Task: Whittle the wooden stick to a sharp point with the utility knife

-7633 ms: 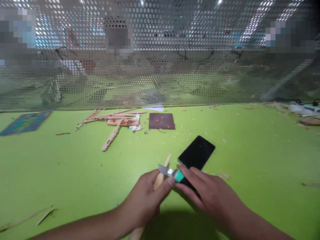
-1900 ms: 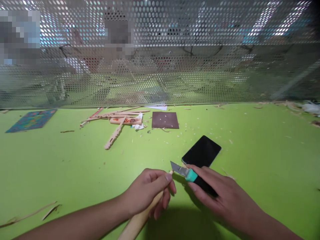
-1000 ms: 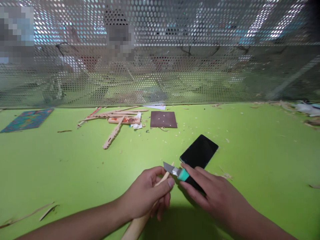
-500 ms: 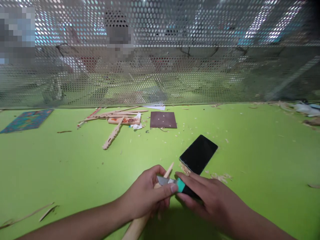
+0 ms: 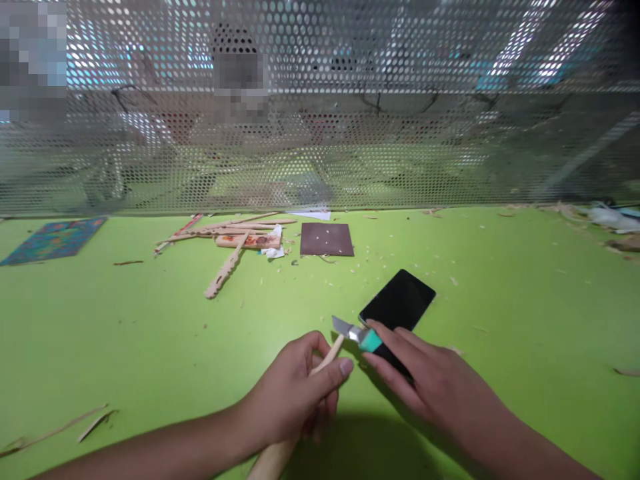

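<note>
My left hand [image 5: 295,393] is closed round a pale wooden stick [image 5: 273,459] whose thin pointed tip [image 5: 336,345] pokes out past the thumb. My right hand [image 5: 430,387] grips a craft knife [image 5: 361,335] with a teal collar and a short steel blade. The blade sits at the stick's tip, pointing up and left. A black phone [image 5: 397,308] lies face up on the green table just behind the knife, partly under my right fingers.
A brown sandpaper square [image 5: 327,239] and a pile of wooden slats [image 5: 233,240] lie farther back. A colourful card [image 5: 53,241] rests at far left. Wood shavings [image 5: 55,430] dot the green tabletop [image 5: 525,300]. A perforated metal screen [image 5: 320,107] closes the back.
The knife has slid forward along the stick, from beside my left thumb out to the stick's tip. My left hand keeps its hold on the stick.
</note>
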Demonstrator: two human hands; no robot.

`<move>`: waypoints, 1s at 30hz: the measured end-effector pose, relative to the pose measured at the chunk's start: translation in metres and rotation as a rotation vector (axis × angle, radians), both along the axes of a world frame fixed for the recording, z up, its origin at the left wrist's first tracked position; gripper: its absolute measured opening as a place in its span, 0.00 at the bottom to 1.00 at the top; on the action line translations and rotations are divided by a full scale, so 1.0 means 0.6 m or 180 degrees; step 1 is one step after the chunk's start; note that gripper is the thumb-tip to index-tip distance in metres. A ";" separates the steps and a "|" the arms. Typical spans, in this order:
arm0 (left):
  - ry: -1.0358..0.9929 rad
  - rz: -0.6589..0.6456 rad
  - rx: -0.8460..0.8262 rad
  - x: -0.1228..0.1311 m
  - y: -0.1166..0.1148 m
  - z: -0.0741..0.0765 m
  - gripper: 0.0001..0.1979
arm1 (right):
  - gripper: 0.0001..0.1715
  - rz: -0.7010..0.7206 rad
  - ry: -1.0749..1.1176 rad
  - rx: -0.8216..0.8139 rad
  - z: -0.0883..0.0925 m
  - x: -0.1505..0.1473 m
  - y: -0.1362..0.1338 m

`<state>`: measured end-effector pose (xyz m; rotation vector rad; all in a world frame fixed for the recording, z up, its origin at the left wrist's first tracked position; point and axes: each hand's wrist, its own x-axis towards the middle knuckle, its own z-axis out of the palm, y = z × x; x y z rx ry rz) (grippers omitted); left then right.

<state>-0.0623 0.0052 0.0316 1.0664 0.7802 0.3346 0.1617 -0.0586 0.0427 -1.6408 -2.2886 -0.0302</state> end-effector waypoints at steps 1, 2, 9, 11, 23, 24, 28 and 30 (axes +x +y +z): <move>0.0013 0.0001 0.0009 0.000 0.000 0.000 0.22 | 0.34 -0.0026 -0.0004 0.0044 0.002 0.004 0.002; 0.0013 -0.0011 0.0021 -0.001 -0.001 0.001 0.22 | 0.34 -0.0032 -0.0001 0.0056 0.004 0.007 0.004; -0.0092 -0.0031 0.0080 -0.003 -0.002 -0.001 0.21 | 0.32 0.0200 0.0073 -0.0445 0.000 0.006 0.000; -0.0127 -0.0027 0.0061 -0.002 -0.002 -0.005 0.21 | 0.30 0.0327 0.0144 -0.0615 -0.002 0.004 -0.001; 0.0127 -0.0025 0.0058 0.001 -0.001 0.004 0.23 | 0.35 0.0117 -0.0164 -0.0077 -0.002 0.001 0.000; 0.0120 -0.0025 0.0080 0.001 -0.002 0.004 0.22 | 0.35 0.0082 -0.0148 -0.0054 -0.001 0.003 0.001; 0.0058 -0.0010 0.0225 -0.001 -0.005 0.005 0.22 | 0.35 0.0077 0.0002 -0.0242 0.003 0.008 0.004; 0.0079 -0.0004 0.0336 0.000 -0.007 0.008 0.22 | 0.34 0.0138 0.0082 -0.0453 0.003 0.006 0.003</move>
